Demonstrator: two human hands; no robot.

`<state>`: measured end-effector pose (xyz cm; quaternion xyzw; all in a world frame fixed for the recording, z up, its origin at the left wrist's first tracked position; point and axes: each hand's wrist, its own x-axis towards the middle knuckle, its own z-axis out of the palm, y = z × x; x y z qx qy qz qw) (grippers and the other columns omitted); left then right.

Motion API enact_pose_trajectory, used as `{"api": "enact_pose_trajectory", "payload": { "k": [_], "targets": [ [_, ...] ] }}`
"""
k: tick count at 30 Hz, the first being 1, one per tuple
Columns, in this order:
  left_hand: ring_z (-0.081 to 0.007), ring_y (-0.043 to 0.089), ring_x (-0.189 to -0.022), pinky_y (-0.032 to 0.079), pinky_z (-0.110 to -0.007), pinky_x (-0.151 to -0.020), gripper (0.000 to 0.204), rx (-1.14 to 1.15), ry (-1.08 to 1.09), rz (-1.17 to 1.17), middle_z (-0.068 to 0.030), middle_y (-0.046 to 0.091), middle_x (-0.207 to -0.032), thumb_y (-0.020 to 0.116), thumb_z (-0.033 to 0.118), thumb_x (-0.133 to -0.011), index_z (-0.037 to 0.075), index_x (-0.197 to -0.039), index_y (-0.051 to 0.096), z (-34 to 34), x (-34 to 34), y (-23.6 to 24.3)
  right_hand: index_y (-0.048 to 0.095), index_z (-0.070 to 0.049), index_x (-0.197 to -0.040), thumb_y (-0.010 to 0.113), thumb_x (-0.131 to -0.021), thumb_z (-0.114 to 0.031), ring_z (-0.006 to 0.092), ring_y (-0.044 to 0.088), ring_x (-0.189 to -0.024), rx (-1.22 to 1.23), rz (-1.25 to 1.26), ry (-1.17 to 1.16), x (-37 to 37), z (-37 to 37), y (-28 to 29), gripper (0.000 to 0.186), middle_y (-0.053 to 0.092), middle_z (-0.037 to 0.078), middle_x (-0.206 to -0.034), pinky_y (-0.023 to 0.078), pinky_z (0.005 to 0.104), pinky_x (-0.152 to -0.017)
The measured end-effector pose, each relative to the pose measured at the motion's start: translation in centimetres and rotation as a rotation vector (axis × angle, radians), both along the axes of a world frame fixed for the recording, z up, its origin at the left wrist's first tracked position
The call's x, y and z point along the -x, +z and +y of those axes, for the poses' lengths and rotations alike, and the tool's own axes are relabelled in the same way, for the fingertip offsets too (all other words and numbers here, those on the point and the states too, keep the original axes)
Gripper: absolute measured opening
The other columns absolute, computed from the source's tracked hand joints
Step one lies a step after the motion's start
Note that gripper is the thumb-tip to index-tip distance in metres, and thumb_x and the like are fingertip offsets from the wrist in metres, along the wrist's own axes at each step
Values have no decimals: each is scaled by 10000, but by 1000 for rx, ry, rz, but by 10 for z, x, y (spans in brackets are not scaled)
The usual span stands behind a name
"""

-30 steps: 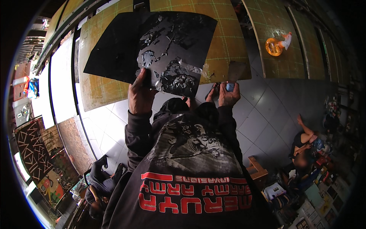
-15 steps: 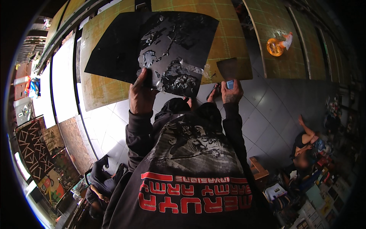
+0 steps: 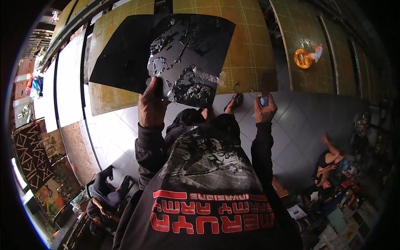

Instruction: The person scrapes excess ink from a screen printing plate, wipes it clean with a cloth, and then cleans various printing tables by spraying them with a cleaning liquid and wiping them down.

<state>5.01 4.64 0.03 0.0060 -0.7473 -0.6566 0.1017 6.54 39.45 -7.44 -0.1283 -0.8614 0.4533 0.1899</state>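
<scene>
My left hand (image 3: 151, 104) is closed on the near edge of a black sheet (image 3: 121, 58), its thumb on top and its fingers beneath. The sheet is wide and slightly bent. Glossy dark paste (image 3: 193, 85) lies in thick smears and lumps over its right half, heaviest by the near edge. To the right of the sheet, my right hand (image 3: 265, 109) grips a scraper (image 3: 264, 100) by its light blue handle. The scraper's dark, flat blade points away from me and is hard to make out against the board's near edge.
Yellowish boards with green grid lines, such as this one (image 3: 246, 50), lie in a row ahead. An orange spray bottle (image 3: 303, 58) lies or stands on a board at the right. One person (image 3: 106, 193) sits at lower left, another (image 3: 327, 162) at lower right, beside clutter.
My right hand has moved right and slightly nearer with the scraper, away from the sheet. The sheet in my left hand has shifted only a little left.
</scene>
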Motion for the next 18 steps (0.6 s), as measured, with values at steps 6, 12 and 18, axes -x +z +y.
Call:
{"api": "enact_pose_trajectory", "payload": {
  "k": [6,12,18],
  "targets": [
    [-228,506,-1177,422,-387,-986,397,-589,18,-249,-155,549,-1235,615,45,-835,-29,-1213,523,5,1,6,576,-29,-885,687,-729,-66,278,591,-646,-183,45,107,-5,5,8,195,599,123,-739,473,338,-611],
    [-241,495,-1190,414,-455,-982,369,-711,-51,-138,-142,549,-1236,573,171,-880,-16,-1197,551,11,4,-10,591,-35,-937,702,-704,-149,354,603,-748,-259,-115,233,14,20,-15,282,608,165,-824,485,397,-652],
    [-239,485,-1202,415,-449,-984,367,-723,-19,-150,-143,543,-1245,571,160,-880,-14,-1202,549,9,0,-16,606,-42,-1028,728,-679,-207,343,614,-827,-543,-59,244,21,23,-28,405,624,165,-925,506,412,-715]
  ]
}}
